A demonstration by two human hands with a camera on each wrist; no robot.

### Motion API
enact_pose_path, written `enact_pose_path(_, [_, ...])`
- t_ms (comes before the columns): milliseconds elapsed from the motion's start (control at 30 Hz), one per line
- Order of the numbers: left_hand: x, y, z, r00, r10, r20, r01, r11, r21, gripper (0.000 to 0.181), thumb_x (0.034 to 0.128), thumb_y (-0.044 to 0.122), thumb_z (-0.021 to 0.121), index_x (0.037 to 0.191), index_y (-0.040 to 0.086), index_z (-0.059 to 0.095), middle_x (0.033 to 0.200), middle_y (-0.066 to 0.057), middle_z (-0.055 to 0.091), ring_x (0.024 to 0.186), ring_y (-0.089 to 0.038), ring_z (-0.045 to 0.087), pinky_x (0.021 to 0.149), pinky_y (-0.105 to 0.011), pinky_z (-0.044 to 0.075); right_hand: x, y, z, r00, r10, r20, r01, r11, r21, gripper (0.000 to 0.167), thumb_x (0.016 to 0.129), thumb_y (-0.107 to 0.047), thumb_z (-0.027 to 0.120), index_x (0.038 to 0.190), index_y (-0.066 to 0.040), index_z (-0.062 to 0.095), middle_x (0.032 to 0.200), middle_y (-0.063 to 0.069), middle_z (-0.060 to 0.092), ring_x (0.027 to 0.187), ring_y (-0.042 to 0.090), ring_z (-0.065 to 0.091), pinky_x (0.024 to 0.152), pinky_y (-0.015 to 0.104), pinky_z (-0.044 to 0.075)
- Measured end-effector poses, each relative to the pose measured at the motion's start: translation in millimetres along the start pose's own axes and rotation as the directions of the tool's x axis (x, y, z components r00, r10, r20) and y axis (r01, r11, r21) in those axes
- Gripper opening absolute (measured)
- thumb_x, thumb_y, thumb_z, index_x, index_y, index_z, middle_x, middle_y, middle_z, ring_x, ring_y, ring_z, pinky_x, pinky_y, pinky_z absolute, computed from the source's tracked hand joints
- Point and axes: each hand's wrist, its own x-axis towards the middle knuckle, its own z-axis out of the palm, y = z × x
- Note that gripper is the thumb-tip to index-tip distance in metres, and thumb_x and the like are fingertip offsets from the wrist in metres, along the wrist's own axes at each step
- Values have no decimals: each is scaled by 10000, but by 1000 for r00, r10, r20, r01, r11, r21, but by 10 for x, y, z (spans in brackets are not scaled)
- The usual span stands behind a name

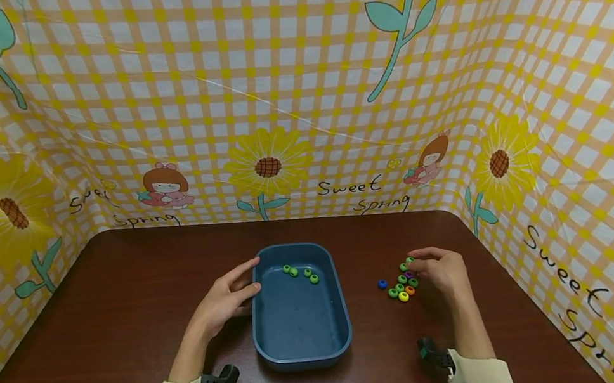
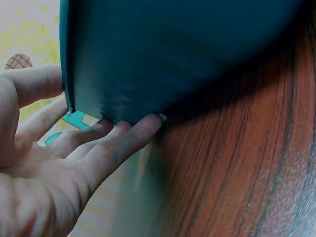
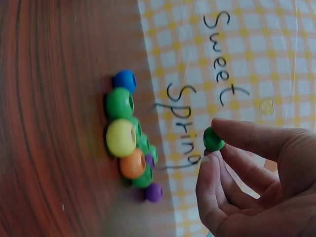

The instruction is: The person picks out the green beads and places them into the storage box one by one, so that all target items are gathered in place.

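Pinching a round green bead (image 3: 214, 139), the right hand (image 1: 442, 272) hovers near multicoloured loose beads (image 1: 400, 288).
Left of them, on a brown wood-grained surface (image 1: 142, 301), a blue rounded-rectangular tray (image 1: 300, 323) holds four green beads (image 1: 293, 272); the left hand (image 1: 220, 304) touches its side, fingers extended.

The bin (image 1: 303, 336) looks to me like smooth, satiny plastic; right of it, smooth, glossy beads (image 1: 402, 280); under it, a polished wood-grain counter (image 1: 152, 287); behind it, creased, plastic-like sheeting (image 1: 170, 106).
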Motion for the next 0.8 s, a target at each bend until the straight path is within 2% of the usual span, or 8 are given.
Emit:
enact_pose_path(133, [1,6,4,1000,3,0,-3,1000,5,606,1028,153,603,1584,187,365,1600,-231,373,1348,-441,530,950,-529,565,-10,-93,104,999,-30,17,30,1000,0,374,917,-211,755,1219,5,708,980,-27,753,893,190,720,856,364,600])
enact_pose_path(233, [-2,10,5,1000,0,-1,0,1000,5,608,1027,151,605,1584,187,365,1602,-229,371,1348,-440,531,950,-527,566,-24,-162,197,999,-45,30,45,999,0,356,922,-213,746,1212,-8,714,1086,55,750,975,274,710,893,414,594])
enact_pose_path(367, [-9,9,4,1000,-4,-2,4,1000,1,609,1027,151,604,1585,188,364,1602,-229,371,1346,-438,533,952,-524,565,-40,-264,310,997,-64,48,65,998,-11,332,921,-222,743,1190,-29,728,1141,112,739,1041,337,698,900,443,587])
enact_pose_path(467, [-8,7,1,1000,-2,-2,2,1000,6,605,1027,149,604,1583,194,368,1598,-229,377,1343,-435,537,957,-526,561,-55,-346,390,995,-90,51,91,996,-25,320,912,-218,749,1168,-28,739,1114,135,745,1037,364,701,866,451,588])
enact_pose_path(600, [-2,7,-2,1000,2,3,-2,1000,10,607,1028,142,601,1584,194,364,1603,-227,370,1347,-433,534,969,-529,555,-96,-441,499,991,-117,57,119,992,-28,291,909,-197,750,1146,-29,746,1197,200,706,1037,396,690,856,476,584])
enact_pose_path(800, [-4,7,-4,1000,6,9,-6,1000,4,607,1031,138,593,1588,188,355,1601,-229,373,1346,-430,535,976,-523,553,-166,-545,667,985,-145,93,149,988,-41,274,902,-190,761,1135,-46,751,1238,198,689,996,387,706,872,494,587])
